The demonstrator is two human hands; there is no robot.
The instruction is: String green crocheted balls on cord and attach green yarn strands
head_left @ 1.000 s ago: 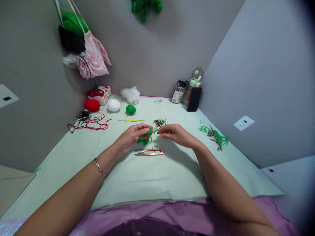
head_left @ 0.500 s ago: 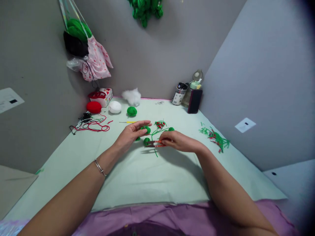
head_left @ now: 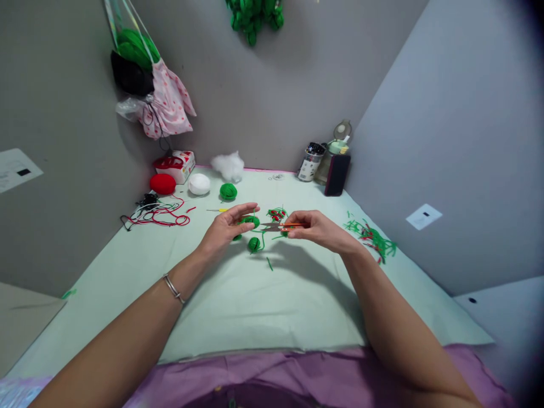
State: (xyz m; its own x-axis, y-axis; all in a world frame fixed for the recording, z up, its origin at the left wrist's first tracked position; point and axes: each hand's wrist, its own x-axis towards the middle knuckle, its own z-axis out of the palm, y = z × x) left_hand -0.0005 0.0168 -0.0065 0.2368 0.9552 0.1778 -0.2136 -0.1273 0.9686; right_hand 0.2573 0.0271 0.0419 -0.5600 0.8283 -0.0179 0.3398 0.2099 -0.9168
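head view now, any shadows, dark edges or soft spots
In the head view, a soft shadow spreads on the table below the right hand; the head view's upper right corner falls to black; there too, stitches on the green piece at the left hand look too soft to make out.

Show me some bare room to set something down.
The near table is bare between the left forearm and right forearm; another patch separates left forearm from tangled threads. Crowded: around left hand and right hand, with scissors and green ball; back left, with red ball and white ball.
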